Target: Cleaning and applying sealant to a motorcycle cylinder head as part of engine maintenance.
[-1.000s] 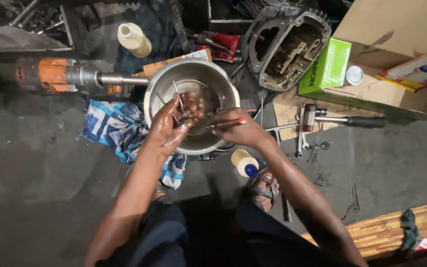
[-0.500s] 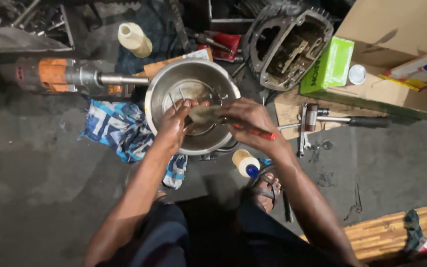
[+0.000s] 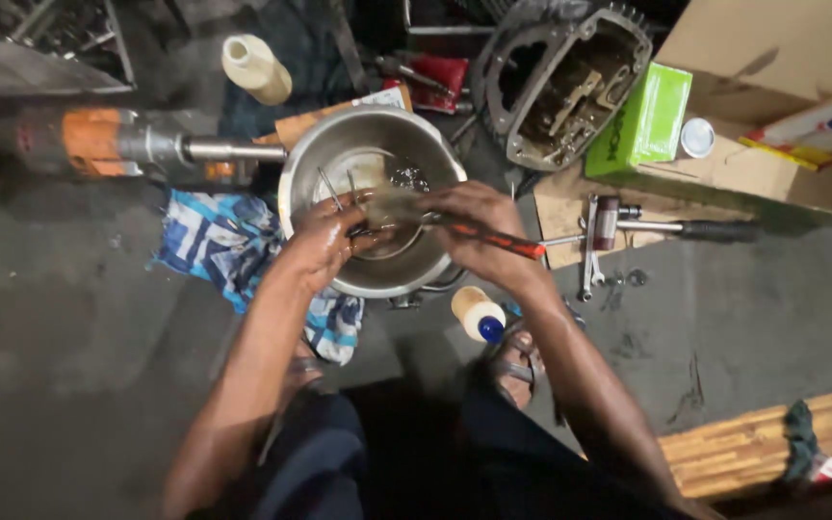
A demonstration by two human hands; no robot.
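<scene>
Over 1 steel bowl (image 3: pixel 339 154), 2 hands (image 3: pixel 406 231)

Bare grey concrete floor (image 3: pixel 79 385) lies open to the left and at right, past the black-handled ratchet wrench (image 3: pixel 671 229). Around the round steel bowl (image 3: pixel 339 154) it is crowded: an orange power tool (image 3: pixel 117 144) and blue checked cloth (image 3: pixel 214 241) at left, a grey metal engine casing (image 3: pixel 560 87) and green cardboard box (image 3: pixel 642 120) beyond.

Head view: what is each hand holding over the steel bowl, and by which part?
The right hand grips a red-handled tool by its handle. The left hand pinches a small metal part over the round steel bowl; exact hold unclear.
</scene>
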